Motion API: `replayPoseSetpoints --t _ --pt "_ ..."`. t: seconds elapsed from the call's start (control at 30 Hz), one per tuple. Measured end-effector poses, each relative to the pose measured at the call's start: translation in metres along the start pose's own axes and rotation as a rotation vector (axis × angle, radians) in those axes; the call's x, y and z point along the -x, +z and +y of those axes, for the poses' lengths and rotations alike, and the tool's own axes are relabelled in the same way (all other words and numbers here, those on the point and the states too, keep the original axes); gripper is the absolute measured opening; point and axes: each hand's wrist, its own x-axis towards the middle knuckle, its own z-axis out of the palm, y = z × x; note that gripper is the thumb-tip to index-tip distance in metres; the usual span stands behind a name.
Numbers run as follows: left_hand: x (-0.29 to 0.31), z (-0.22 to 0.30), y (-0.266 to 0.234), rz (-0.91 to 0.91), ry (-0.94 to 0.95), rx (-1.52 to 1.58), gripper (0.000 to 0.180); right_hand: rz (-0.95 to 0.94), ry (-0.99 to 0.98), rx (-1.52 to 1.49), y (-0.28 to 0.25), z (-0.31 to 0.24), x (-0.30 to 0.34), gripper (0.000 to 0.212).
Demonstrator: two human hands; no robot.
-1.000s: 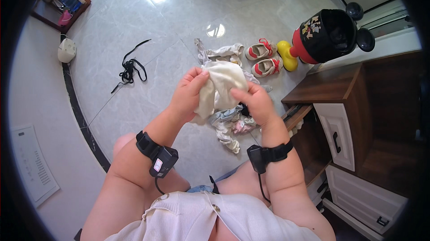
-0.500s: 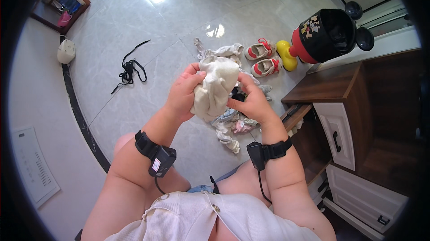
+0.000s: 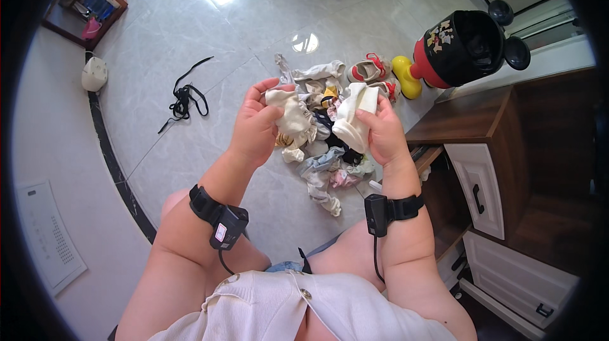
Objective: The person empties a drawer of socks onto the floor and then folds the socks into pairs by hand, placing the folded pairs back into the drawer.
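Cream fabric is the material in both hands: the left hand (image 3: 257,126) grips a crumpled cream sock (image 3: 293,116) with fingers curled around it and the thumb on top, while the right hand (image 3: 382,133) is closed around a second, rolled cream sock (image 3: 353,116) held upright. The two hands are raised side by side, near each other but apart, directly above a loose pile of small garments (image 3: 320,150) lying on the pale tiled floor (image 3: 190,43). Each forearm carries a black wrist-mounted device with a cable, left (image 3: 222,222) and right (image 3: 384,209). Beyond the pile, a pair of small red-and-white shoes (image 3: 370,69) rests on the floor, just beside a yellow, red and black toy container (image 3: 453,46). A tangled black cord (image 3: 184,95) lies well apart to the left of the pile, and a white rounded object (image 3: 94,74) sits near the wall. A dark wooden cabinet with white drawer fronts (image 3: 501,170) stands to the right
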Motion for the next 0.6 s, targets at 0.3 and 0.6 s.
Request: replayPoseSetpoints --t 0.3,0.6 --pt "0.005 -0.009 -0.002 -0.402 -0.026 0.248 0.039 -0.096 0.639 -0.506 0.021 0.039 0.004 0.029" --pt "0.011 -0.018 0.005 -0.227 -0.435 -0.379 0.031 -0.123 0.109 -0.099 0.025 0.012 0.005 0.03"
